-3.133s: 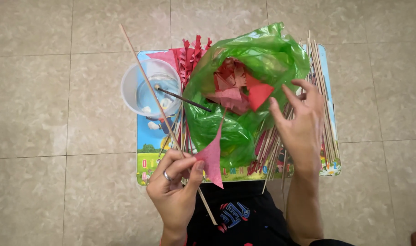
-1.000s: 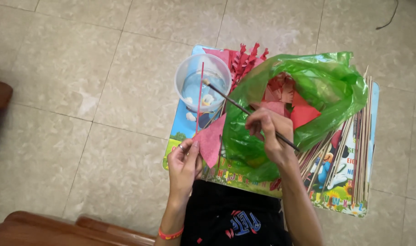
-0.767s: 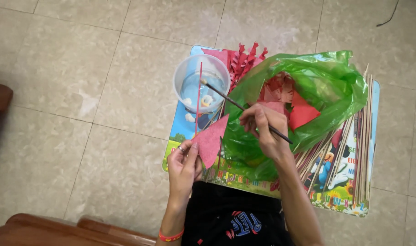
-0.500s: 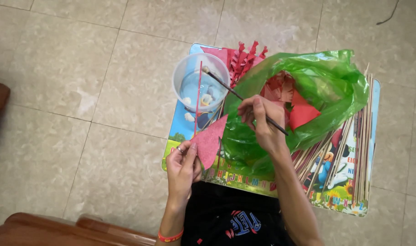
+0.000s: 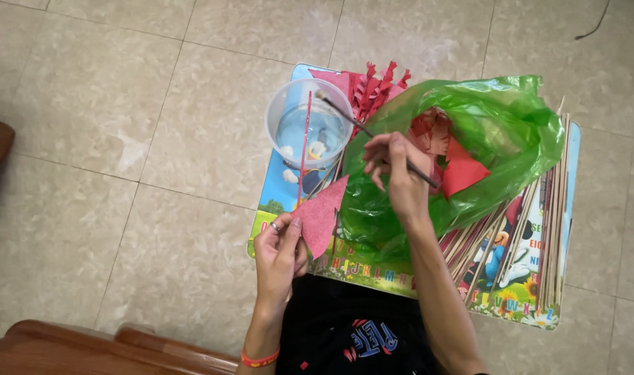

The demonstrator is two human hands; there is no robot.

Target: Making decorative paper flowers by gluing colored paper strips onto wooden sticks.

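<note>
- Over the clear plastic cup [image 5: 308, 123]: thin dark-handled brush [image 5: 372, 135] now dipped, pinched by right hand [image 5: 394, 173]; tip seemingly loaded with glue.
- Left hand [image 5: 278, 250] still gripping red paper triangle [image 5: 322, 214] on red stick [image 5: 303, 149].

A ring [image 5: 276, 227], an orange wristband [image 5: 259, 360], and dark printed clothing [image 5: 351, 333].

Cup [image 5: 308, 125] left of bag [image 5: 497, 139] on table [image 5: 275, 208]; sticks [image 5: 539, 229] right, under bag.
</note>
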